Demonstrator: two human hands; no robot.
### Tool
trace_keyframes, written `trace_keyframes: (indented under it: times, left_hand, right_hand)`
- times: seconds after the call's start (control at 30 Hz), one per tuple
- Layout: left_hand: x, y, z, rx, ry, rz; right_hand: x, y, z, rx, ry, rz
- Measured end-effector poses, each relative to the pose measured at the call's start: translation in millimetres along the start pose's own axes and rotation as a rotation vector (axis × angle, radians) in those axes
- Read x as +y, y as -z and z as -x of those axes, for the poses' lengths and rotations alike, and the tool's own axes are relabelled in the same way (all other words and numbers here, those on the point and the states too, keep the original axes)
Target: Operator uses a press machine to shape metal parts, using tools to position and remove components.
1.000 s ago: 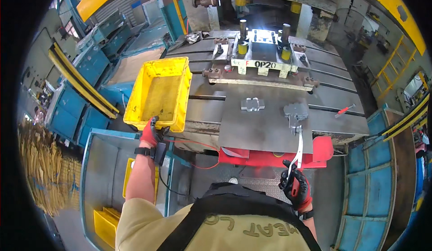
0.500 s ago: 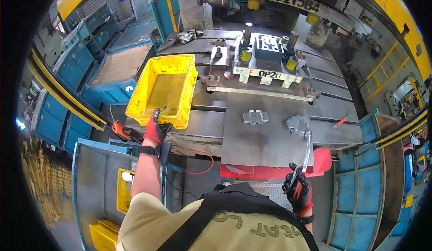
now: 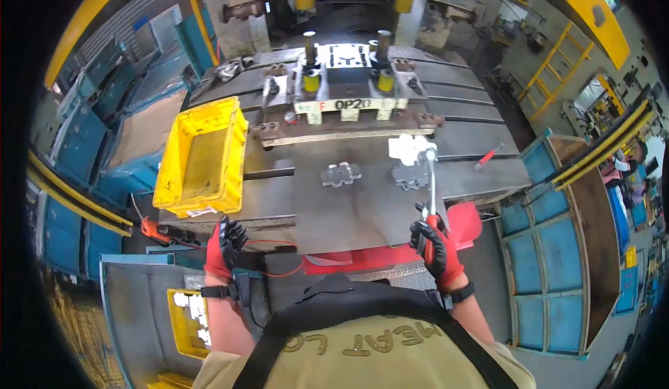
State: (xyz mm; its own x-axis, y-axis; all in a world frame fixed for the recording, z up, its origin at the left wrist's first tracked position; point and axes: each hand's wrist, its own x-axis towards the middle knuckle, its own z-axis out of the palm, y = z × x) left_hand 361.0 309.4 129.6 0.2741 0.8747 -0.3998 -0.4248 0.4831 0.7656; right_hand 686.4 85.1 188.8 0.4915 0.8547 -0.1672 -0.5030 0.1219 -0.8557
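Note:
My right hand (image 3: 435, 246), in a red glove with black palm and fingers, is closed round long metal tongs (image 3: 431, 183). At their far end is a bright, flat metal part (image 3: 408, 150) with a notched outline. It appears raised above a similar grey part (image 3: 410, 176) on the steel plate (image 3: 327, 215). Another notched part (image 3: 341, 174) lies flat to the left. My left hand (image 3: 227, 246), gloved alike, hovers just short of the yellow bin (image 3: 235, 152), fingers loosely bent and apart, holding nothing. No parts show in this bin.
Behind the plate stands a press die (image 3: 348, 75) with guide posts and yellow collars. A red-handled tool (image 3: 490, 155) lies right. A yellow tray (image 3: 182, 340) with bright parts sits lower left inside a blue-edged cart (image 3: 132, 305). A blue metal crate (image 3: 529, 249) stands right.
My left hand has come back from the yellow bin's near rim. My right hand has moved forward with the tongs, and a metal part now shows raised at their tip. The view has shifted.

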Motion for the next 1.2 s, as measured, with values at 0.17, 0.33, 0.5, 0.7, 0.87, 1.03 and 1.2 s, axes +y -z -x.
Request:
trace_keyframes:
  times: [0.17,0.33,0.5,0.7,0.87,1.03,1.2]
  left_hand:
    - [-16.5,-18.6,15.8,0.031,-0.112,-0.181]
    - [-37.5,5.7,12.9,-0.023,-0.108,-0.179]
    - [-64.6,26.8,24.3,-0.017,-0.081,-0.223]
    - [-98.2,82.5,17.4,-0.356,-0.088,-0.251]
    - [-122.5,101.4,-5.0,-0.078,-0.164,-0.649]
    - [-105.9,37.6,-4.4,-0.254,-0.416,-1.394]
    - [-139.5,61.2,-34.7,-0.230,-0.068,-0.888]
  right_hand:
    - [3.6,23.7,-19.1,-0.068,0.063,0.090]
    - [-5.6,28.5,-25.2,-0.191,0.077,0.057]
    - [-7.3,45.6,-52.2,-0.269,-0.162,-0.059]
    - [-46.4,18.6,-64.2,-0.438,-0.428,-0.515]
    - [-56.4,1.3,-59.8,-0.457,-0.468,-0.578]
    - [-60.3,-13.6,-88.8,-0.357,-0.431,-0.385]
    - [-53.3,-39.5,-162.2,-0.251,-0.214,0.050]
